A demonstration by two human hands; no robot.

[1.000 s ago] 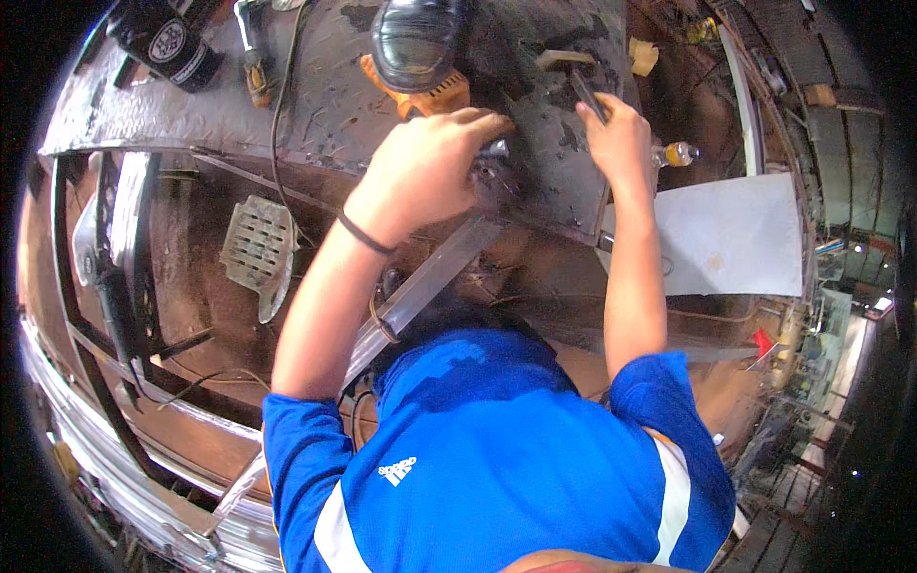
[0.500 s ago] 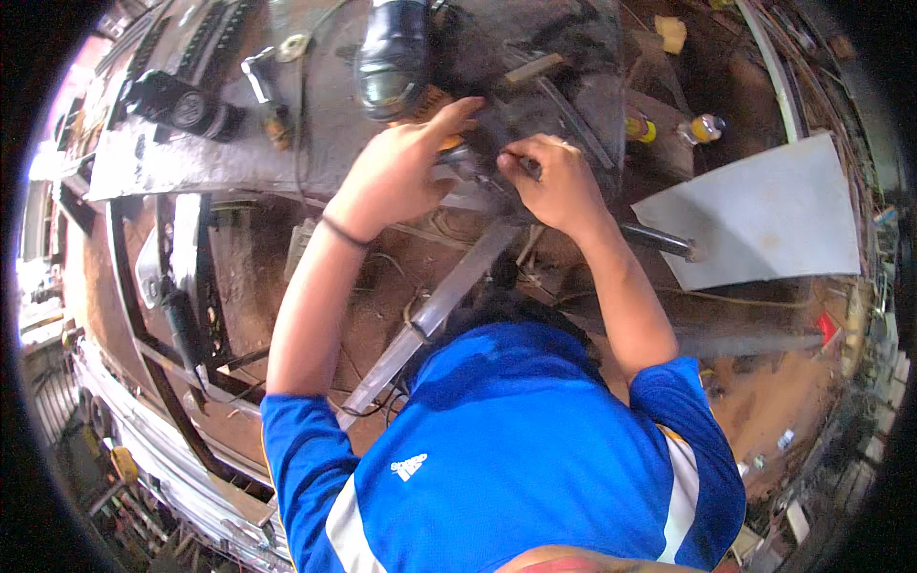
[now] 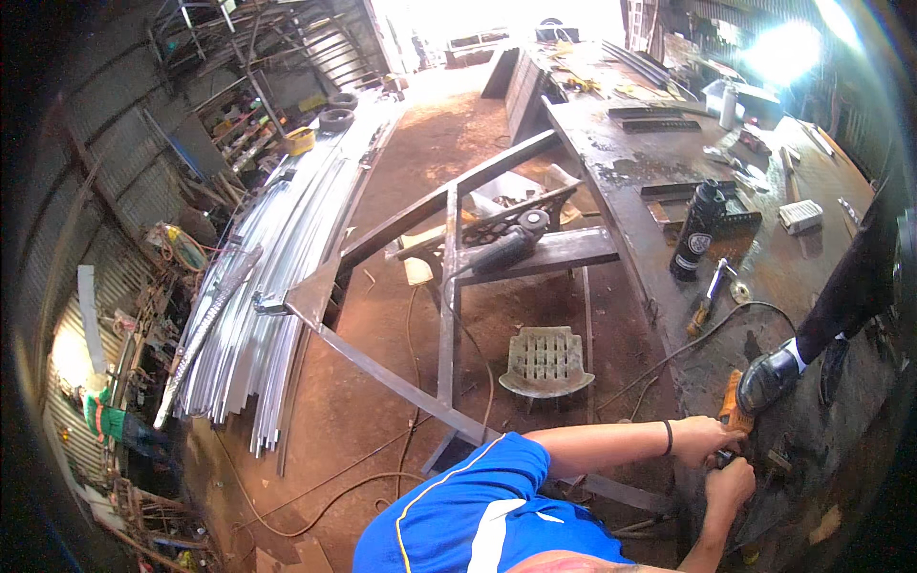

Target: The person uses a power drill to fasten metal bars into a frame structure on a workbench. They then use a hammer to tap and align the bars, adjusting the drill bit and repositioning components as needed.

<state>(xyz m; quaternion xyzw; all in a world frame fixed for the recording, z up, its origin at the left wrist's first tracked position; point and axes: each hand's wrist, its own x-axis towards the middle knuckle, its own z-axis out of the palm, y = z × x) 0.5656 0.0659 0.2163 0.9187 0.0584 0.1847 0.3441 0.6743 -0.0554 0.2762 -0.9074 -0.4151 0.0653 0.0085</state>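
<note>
An orange-bodied power tool (image 3: 735,405) with a dark front end lies on the metal table (image 3: 672,344); its exact kind is not plain. My left hand (image 3: 705,438), with a dark band at the wrist, is closed at its front part. Just below, my right hand (image 3: 730,481) has its fingers closed around the dark end piece (image 3: 724,458), which my fingers partly hide. Another person's black shoe (image 3: 767,377) rests against or on the orange body; I cannot tell which.
On the table stand a black bottle (image 3: 700,229) and a wooden-handled metal tool (image 3: 709,298). An angle grinder (image 3: 513,242) sits on a welded steel frame (image 3: 449,325). Beneath are a plastic stool (image 3: 546,361) and cables (image 3: 409,475). Long metal bars (image 3: 287,315) lie left.
My view has swung left and up, bringing the workshop into sight and shifting my hands to the lower right. My left fingers, apart before, are now closed at the tool, nearer my right hand.
</note>
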